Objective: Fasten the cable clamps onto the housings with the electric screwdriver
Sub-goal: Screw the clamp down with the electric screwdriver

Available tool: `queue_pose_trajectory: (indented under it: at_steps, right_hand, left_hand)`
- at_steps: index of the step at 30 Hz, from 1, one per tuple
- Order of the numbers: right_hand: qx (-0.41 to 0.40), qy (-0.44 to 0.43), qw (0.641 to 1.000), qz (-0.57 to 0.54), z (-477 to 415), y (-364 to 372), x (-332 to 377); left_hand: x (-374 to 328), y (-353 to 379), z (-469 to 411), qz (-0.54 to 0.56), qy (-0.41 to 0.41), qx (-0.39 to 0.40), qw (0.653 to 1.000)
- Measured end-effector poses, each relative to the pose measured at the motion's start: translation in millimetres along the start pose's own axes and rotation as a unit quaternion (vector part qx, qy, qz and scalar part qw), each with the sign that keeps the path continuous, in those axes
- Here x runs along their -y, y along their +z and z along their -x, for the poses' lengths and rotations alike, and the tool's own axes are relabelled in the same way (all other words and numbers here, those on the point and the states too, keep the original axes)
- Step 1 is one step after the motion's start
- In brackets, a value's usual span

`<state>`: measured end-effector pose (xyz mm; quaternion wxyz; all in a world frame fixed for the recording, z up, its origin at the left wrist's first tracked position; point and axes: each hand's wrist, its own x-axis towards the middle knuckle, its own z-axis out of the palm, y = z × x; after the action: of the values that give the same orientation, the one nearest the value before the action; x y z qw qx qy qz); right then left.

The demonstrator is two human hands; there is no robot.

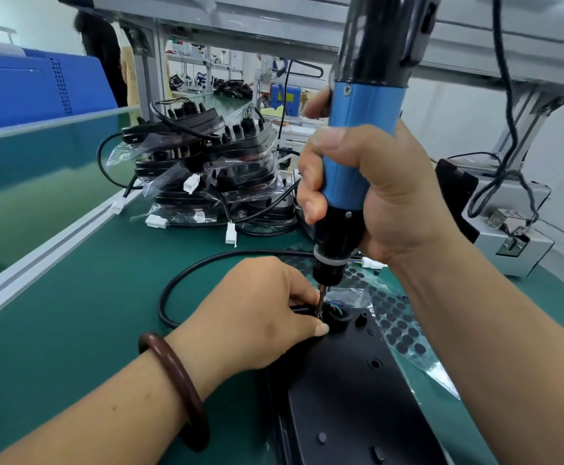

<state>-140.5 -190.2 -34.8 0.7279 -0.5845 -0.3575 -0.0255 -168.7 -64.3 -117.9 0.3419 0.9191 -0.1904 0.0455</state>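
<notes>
A black plastic housing (351, 391) lies on the green mat in front of me. Its black cable (186, 273) loops away to the left. My left hand (257, 317), with a brown bangle on the wrist, pinches the cable and the small black clamp (336, 318) at the housing's far end. My right hand (374, 193) grips the blue and black electric screwdriver (357, 135) upright. Its bit (320, 302) points down onto the clamp, right beside my left fingertips. The screw itself is hidden.
A pile of bagged black housings with cables and white connectors (206, 172) sits behind the work spot. A grey metal box (508, 239) stands at the right. A sheet of black round pads (398, 317) lies under the housing's right side. An aluminium rail (49, 243) borders the mat at left.
</notes>
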Motion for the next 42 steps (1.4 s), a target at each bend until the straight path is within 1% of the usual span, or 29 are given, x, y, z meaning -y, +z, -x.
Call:
queue_pose_trajectory:
  at_steps: [4, 7, 12, 19, 24, 28, 33, 34, 36, 39, 42]
  right_hand:
    - [0.030, -0.005, 0.999, -0.016, -2, 1, -2]
    - [0.042, -0.011, 0.999, -0.022, -2, 1, -3]
    - [0.056, -0.015, 0.998, -0.028, -2, 1, -3]
    - [0.061, -0.022, 0.997, -0.031, -1, 1, -4]
    - [0.036, -0.019, 0.998, -0.042, -1, 1, -5]
    - [0.032, -0.021, 0.998, -0.044, 0, -2, -6]
    - [0.038, -0.024, 0.997, -0.060, -2, 0, -6]
    - [0.038, -0.023, 0.997, -0.059, -2, 0, -6]
    - [0.032, -0.016, 0.998, -0.054, -4, -1, -7]
    - [0.012, -0.013, 0.999, -0.034, -4, -4, -8]
    - [-0.001, -0.010, 0.999, -0.051, -3, -5, -8]
  left_hand:
    - [2, -1, 1, -0.004, 0.012, 0.001, 1.000]
    - [3, -3, 3, -0.003, 0.016, 0.015, 1.000]
    - [3, -4, 3, -0.008, 0.026, 0.016, 1.000]
    - [2, -4, 4, -0.009, 0.038, 0.016, 0.999]
    - [6, -14, 2, 0.049, 0.014, 0.049, 0.997]
    - [5, -21, -5, 0.005, 0.035, 0.095, 0.995]
    - [4, -21, -19, -0.039, 0.053, 0.114, 0.991]
    - [5, -20, -22, -0.036, 0.054, 0.118, 0.991]
    - [9, -17, -22, 0.008, 0.042, 0.118, 0.992]
    - [13, -10, -15, 0.075, 0.024, 0.078, 0.994]
    - [14, -9, -6, 0.094, 0.016, 0.056, 0.994]
